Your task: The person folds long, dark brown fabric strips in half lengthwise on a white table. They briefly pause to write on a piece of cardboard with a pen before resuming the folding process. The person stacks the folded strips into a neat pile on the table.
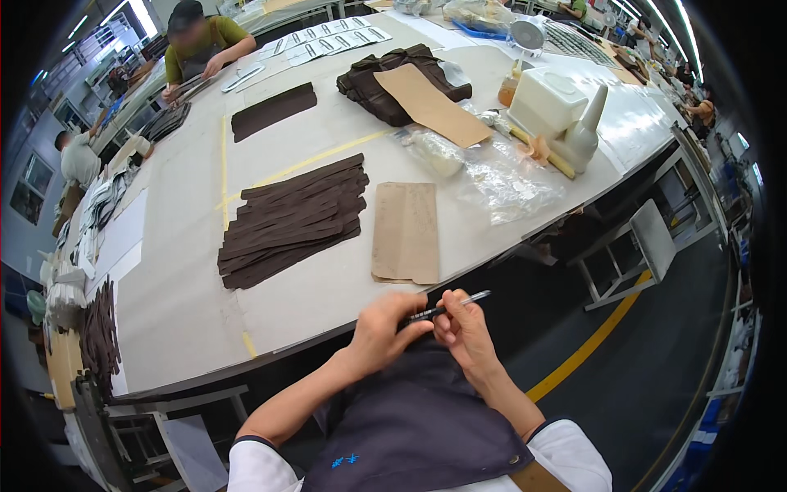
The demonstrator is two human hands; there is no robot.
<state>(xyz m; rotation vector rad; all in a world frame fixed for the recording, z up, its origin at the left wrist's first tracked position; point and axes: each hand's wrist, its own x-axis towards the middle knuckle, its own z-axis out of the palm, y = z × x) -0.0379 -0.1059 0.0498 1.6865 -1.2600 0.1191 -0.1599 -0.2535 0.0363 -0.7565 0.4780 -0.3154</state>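
Observation:
A black pen (424, 316) with a clear end is held between my two hands, just off the table's near edge. My left hand (384, 326) grips its dark barrel, which bears writing. My right hand (464, 338) pinches it closer to the clear end, which sticks out to the right. Directly beyond my hands a folded brown kraft paper piece (404, 234) lies flat on the table (295, 317). Left of the paper is a spread pile of dark brown strips (295, 224), perhaps leather or fabric.
Farther back are a dark brown panel (273, 112), a dark bundle (366, 86) under tan card (430, 101), clear plastic bags (510, 184), a white container (547, 101) and a squeeze bottle (581, 138). A co-worker (200, 46) sits at the far left. A stool (653, 240) stands at right.

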